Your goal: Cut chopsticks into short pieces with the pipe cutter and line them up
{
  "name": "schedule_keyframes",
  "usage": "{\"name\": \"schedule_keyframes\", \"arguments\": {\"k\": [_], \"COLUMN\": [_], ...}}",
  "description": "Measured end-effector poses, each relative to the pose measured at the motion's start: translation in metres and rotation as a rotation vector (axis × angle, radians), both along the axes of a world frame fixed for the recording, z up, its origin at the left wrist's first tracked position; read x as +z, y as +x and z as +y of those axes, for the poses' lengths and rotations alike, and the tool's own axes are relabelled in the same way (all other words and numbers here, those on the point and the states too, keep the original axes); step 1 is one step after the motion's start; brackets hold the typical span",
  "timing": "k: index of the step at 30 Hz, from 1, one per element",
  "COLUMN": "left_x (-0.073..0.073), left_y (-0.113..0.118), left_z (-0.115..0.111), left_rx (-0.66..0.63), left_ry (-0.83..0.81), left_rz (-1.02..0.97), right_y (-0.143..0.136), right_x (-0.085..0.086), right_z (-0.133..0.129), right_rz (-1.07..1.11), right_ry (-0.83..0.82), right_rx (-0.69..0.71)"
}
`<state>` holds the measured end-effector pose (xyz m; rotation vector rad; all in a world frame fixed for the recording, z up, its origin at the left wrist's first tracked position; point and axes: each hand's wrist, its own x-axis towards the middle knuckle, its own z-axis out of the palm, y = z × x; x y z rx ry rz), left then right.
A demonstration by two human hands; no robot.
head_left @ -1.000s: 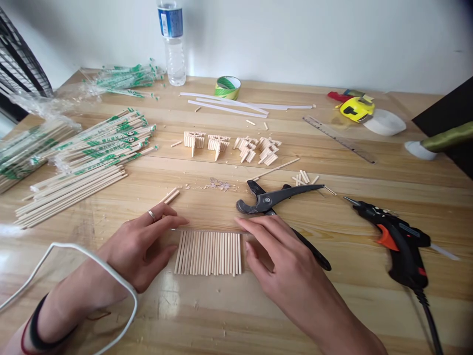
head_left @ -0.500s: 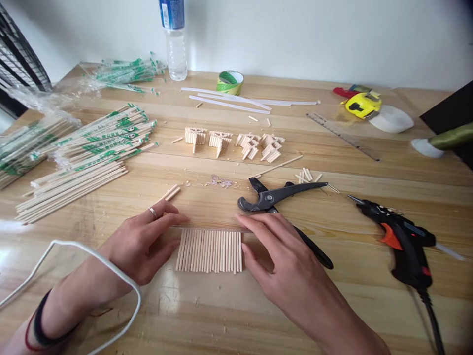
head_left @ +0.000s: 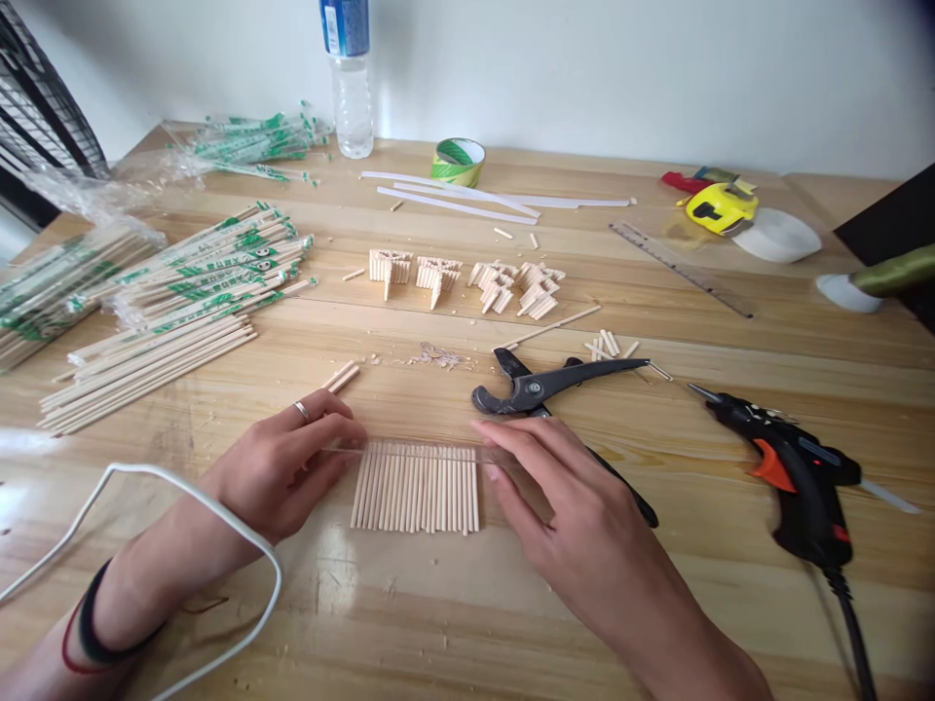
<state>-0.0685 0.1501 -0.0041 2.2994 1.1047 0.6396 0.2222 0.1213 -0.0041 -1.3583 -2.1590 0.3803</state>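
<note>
A row of short wooden sticks [head_left: 416,497] lies side by side on the table in front of me. Across their far ends runs a thin clear plastic strip [head_left: 420,452], perhaps a ruler; its markings are too faint to tell. My left hand [head_left: 292,462] pinches the strip's left end between thumb and fingers. At the other end, my right hand [head_left: 562,497] has it between thumb and forefinger. Black cutting pliers [head_left: 537,387] lie just beyond my right hand. A few loose short sticks [head_left: 342,376] rest beyond my left fingers.
Small glued stick pieces [head_left: 438,277] stand farther back. Long sticks [head_left: 153,375] and wrapped chopsticks [head_left: 211,268] lie left. A hot glue gun [head_left: 796,467] lies right, near a ruler [head_left: 679,268] and tape measure [head_left: 722,207]. A white cable [head_left: 197,506] loops over my left forearm.
The clear strip has risen and tilted off the table at the sticks' far ends. My left fingers have closed on its end; my right hand has barely shifted.
</note>
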Motion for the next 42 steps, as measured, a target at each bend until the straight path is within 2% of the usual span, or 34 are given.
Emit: {"name": "schedule_keyframes", "arguments": {"k": [7, 21, 42], "left_x": [-0.0011, -0.0014, 0.0010], "left_y": [0.0012, -0.0004, -0.0004], "left_z": [0.0068, 0.0030, 0.0014], "left_rx": [0.023, 0.043, 0.045], "left_ry": [0.090, 0.029, 0.036], "left_rz": [-0.025, 0.010, 0.025], "right_y": [0.0007, 0.0017, 0.0013], "right_x": [0.0001, -0.0001, 0.0036], "right_z": [0.0037, 0.0019, 0.0010], "right_rz": [0.080, 0.104, 0.091], "right_ry": [0.038, 0.029, 0.010], "right_rx": [0.000, -0.001, 0.000]}}
